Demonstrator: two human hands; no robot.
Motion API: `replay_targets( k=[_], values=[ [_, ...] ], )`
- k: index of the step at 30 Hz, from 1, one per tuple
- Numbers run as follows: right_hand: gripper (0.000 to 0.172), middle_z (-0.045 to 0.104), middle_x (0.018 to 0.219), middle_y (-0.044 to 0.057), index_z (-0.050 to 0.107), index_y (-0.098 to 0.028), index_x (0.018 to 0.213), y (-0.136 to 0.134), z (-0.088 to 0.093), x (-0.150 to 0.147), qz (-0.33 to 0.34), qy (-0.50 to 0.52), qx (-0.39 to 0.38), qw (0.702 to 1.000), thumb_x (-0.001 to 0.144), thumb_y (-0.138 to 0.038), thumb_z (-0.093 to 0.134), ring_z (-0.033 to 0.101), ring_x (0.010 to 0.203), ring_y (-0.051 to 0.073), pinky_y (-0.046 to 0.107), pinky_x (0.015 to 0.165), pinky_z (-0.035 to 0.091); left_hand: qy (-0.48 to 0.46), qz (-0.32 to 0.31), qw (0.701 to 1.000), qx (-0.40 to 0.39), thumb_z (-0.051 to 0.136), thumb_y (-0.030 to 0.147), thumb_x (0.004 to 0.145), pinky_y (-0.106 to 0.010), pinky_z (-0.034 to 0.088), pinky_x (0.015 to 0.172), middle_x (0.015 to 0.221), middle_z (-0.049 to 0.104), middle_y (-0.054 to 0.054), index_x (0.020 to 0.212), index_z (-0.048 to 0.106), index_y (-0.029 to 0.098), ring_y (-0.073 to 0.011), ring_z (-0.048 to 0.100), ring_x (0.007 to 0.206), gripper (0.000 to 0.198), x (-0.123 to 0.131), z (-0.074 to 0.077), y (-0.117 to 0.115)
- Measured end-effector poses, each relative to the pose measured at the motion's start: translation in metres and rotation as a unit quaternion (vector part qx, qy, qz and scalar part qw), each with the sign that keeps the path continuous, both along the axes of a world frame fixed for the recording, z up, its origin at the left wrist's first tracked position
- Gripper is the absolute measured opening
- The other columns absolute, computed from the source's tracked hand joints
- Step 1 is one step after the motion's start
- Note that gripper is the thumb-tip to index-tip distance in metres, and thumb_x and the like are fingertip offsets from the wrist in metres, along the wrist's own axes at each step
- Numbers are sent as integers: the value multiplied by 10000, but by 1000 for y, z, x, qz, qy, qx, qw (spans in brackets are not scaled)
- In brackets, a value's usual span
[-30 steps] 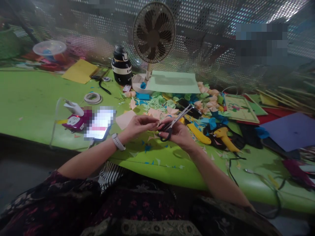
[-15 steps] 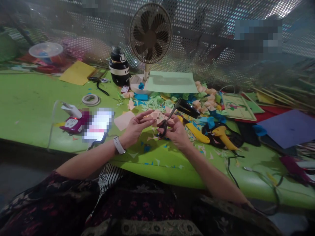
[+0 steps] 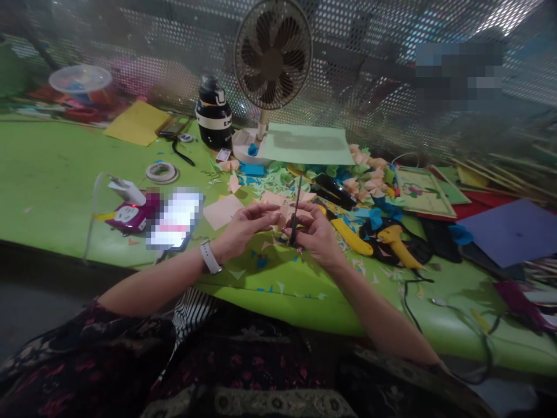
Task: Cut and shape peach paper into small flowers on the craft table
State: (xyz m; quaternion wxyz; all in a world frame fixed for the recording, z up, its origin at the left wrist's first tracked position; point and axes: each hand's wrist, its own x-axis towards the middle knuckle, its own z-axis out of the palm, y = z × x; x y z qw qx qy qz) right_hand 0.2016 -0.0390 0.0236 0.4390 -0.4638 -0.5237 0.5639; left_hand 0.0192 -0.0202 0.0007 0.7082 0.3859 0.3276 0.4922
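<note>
My right hand (image 3: 317,233) is closed round the handles of a pair of dark scissors (image 3: 297,200), whose blades point up and away from me. Between the fingertips of my left hand (image 3: 250,231) is a small piece of peach paper (image 3: 282,216), close beside the scissors. Its outline is hard to make out against the scraps behind. A peach paper sheet (image 3: 223,211) lies on the green table, left of my left hand. Green, blue and peach paper cuttings (image 3: 278,181) are heaped beyond both hands.
A fan (image 3: 272,61) and a black bottle (image 3: 214,116) stand at the back. Left are a lit phone (image 3: 174,219), a tape roll (image 3: 162,172) and a charger (image 3: 126,190). Right are a black stapler (image 3: 334,191), a yellow cutter (image 3: 351,237), a yellow glue gun (image 3: 399,246) and purple paper (image 3: 513,232).
The scissors have turned from a rightward slant to nearly upright, and their blades look closer together. My left fingers have curled in a little. The whole view has shifted slightly.
</note>
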Motion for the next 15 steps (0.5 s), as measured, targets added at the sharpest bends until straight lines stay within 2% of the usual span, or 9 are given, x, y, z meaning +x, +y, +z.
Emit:
replay_targets(
  k=[3, 6, 12, 15],
  values=[
    [719, 669, 811, -40, 434, -240, 1141, 1, 1, 3, 8, -7, -4, 1000, 576, -333, 868, 592, 562, 103, 180, 403, 407, 78, -28, 996, 41, 835, 321, 710, -233, 507, 687, 871, 753, -45, 838, 775, 174, -120, 661, 764, 204, -8, 6, 3],
    [720, 675, 812, -32, 443, -234, 1148, 1, 3, 4, 23, -14, -11, 1000, 572, -330, 865, 600, 582, 117, 197, 422, 419, 126, -62, 987, 79, 831, 339, 703, -236, 498, 675, 826, 749, -47, 811, 771, 163, -119, 646, 729, 215, -15, 12, 6],
    [677, 674, 807, -17, 470, -227, 1152, -1, 5, 5, 46, -42, 0, 998, 609, -364, 849, 605, 605, 129, 229, 469, 435, 160, -102, 977, 101, 853, 351, 664, -241, 486, 664, 776, 732, -40, 766, 759, 147, -106, 620, 679, 247, -18, 12, 10],
    [650, 655, 794, -27, 488, -232, 1107, 1, 5, 7, 27, -37, 2, 999, 599, -403, 856, 589, 596, 123, 244, 491, 456, 156, -84, 979, 101, 850, 361, 673, -233, 486, 645, 761, 722, -35, 772, 759, 151, -101, 612, 668, 249, -18, 12, 10]
  ],
)
